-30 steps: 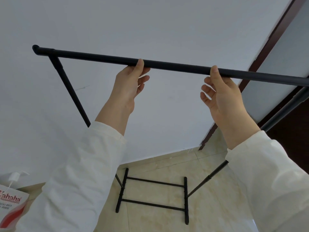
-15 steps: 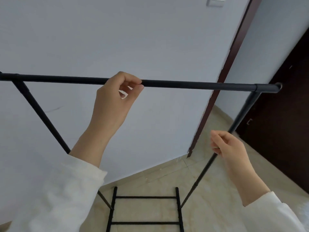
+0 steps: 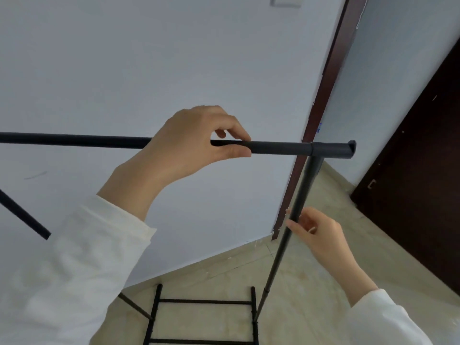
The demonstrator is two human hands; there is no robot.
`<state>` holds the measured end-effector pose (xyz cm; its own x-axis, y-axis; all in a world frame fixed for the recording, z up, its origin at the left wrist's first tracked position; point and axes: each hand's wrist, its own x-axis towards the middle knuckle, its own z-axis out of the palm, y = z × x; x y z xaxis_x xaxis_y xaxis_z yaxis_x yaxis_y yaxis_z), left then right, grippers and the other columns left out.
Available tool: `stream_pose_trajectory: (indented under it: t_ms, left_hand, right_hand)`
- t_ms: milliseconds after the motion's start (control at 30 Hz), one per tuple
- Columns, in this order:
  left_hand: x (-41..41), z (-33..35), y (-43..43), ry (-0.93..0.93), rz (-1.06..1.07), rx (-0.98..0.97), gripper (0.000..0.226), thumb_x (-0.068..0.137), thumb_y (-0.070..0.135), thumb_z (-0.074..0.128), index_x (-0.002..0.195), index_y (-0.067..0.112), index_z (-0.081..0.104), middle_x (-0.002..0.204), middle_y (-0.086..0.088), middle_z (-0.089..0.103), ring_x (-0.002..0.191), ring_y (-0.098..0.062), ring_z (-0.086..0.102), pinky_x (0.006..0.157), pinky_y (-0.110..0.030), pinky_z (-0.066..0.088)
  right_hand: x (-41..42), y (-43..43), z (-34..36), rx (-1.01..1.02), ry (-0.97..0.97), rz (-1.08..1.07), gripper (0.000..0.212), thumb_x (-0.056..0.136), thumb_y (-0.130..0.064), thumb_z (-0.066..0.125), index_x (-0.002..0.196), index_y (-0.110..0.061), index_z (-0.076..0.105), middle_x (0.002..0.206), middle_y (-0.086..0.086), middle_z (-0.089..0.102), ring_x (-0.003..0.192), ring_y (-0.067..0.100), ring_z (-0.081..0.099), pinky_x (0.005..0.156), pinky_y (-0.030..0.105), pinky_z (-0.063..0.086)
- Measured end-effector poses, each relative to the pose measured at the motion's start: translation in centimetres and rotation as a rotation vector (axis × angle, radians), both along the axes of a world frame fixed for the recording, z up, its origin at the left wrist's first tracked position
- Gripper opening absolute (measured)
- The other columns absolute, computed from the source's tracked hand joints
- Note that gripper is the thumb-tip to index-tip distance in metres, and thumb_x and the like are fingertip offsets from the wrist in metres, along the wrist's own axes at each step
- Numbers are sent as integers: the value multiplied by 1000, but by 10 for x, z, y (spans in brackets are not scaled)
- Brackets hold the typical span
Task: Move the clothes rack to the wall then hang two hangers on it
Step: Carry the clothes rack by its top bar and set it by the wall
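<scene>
The black clothes rack (image 3: 281, 148) stands close in front of the white wall, its top bar running across the middle of the view. My left hand (image 3: 191, 143) is wrapped around the top bar right of its middle, thumb under, fingers over. My right hand (image 3: 316, 230) touches the rack's right upright pole (image 3: 302, 192) about a third of the way down, fingers curling around it from the right. The rack's base frame (image 3: 204, 301) rests on the floor below. No hangers are in view.
A white wall (image 3: 174, 58) is right behind the rack, with a light switch (image 3: 286, 0) at the top. A dark red door frame (image 3: 328, 78) borders the wall on the right, and a dark door (image 3: 418, 183) stands further right. Beige tiles (image 3: 311, 282) cover the floor.
My right hand left the top bar, dropped, and now reaches the right upright pole. My left hand slid right along the top bar. The view turned right, showing the bar's right end.
</scene>
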<state>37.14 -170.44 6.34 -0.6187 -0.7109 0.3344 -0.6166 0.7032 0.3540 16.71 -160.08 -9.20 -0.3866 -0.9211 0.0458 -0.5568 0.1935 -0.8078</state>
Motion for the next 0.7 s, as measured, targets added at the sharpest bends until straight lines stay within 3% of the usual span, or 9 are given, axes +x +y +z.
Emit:
stream_pose_trajectory:
  t_ms: [133,233,367,600,700]
  left_hand:
    - [8,2,-5,17,1,144,9,72,48,64,79,43,65,83,16,63,88,6,52,87,-29,42]
    - [7,1,-8,24,37,129,7,71,48,64,77,44,65,80,16,62,84,3,52,86,-32,42]
    - [8,2,-15,39,54,90,6,73,48,62,77,45,64,81,16,61,84,1,53,89,-36,43]
    - [12,10,-44,-4,110,44,18,76,49,60,87,37,66,84,16,61,87,-7,54,94,-43,44]
    - [14,13,-57,15,155,23,19,77,49,59,89,37,67,89,13,63,92,-11,55,92,-43,45]
  right_hand:
    - [-1,-1,0,-45,37,41,7,77,-27,66,83,-26,64,74,8,66,59,10,49,59,9,41]
    - [-5,-10,-3,-67,104,83,11,76,-27,68,84,-19,66,71,11,66,61,17,53,61,17,42]
    - [-5,-25,-2,-122,90,79,9,76,-23,68,84,-18,67,75,12,67,71,23,59,64,12,42]
    - [-4,-67,8,-102,168,90,17,77,-27,67,89,-14,68,73,3,66,64,11,55,63,8,41]
    - [-3,-87,14,-91,196,100,18,78,-28,66,91,-16,67,73,-1,64,63,11,54,57,13,43]
